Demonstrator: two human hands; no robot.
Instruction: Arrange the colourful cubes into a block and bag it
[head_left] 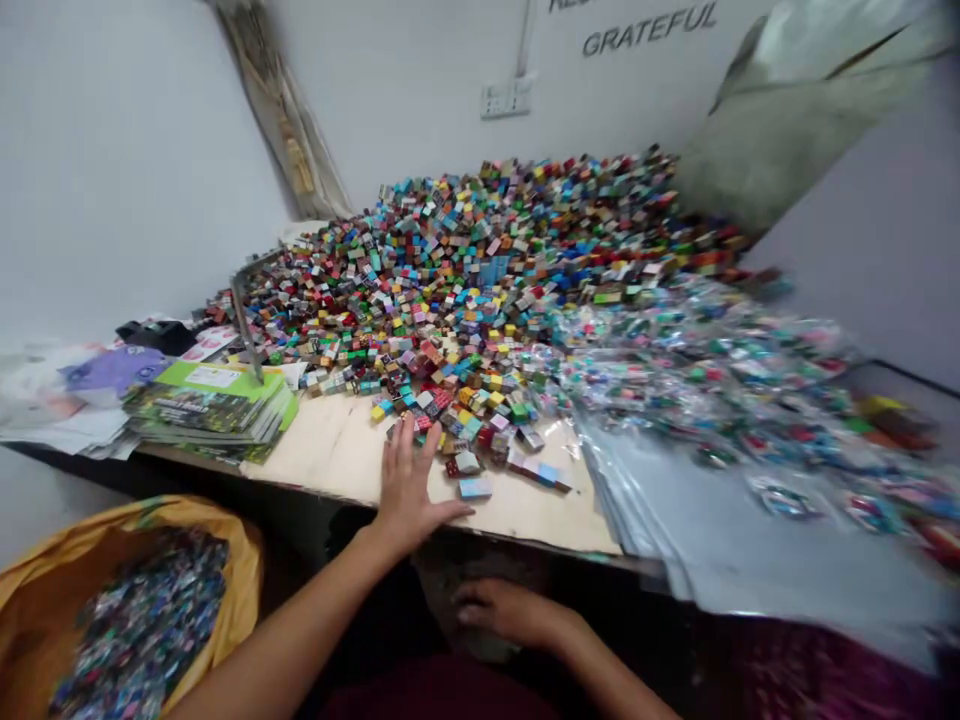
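Observation:
My left hand (409, 490) lies at the front of the pale board (330, 450), its fingers apart and fingertips touching the nearest small coloured blocks (431, 405). A light blue block (475, 488) sits just beyond my left thumb, and a short row of blocks (540, 470) lies to its right. Below the table edge hangs my right hand (499, 608), over my lap, with its fingers curled; whether anything is inside them is hidden. Behind both hands a large heap of mixed blocks (450, 260) rises against the wall.
Green booklets (214, 410) are stacked at the left. A yellow sack (244, 560) with small packets stands on the floor at lower left. Clear bags with coloured contents (675, 370) and flat plastic sheets (697, 530) cover the right side. A metal bracket (244, 320) stands near the booklets.

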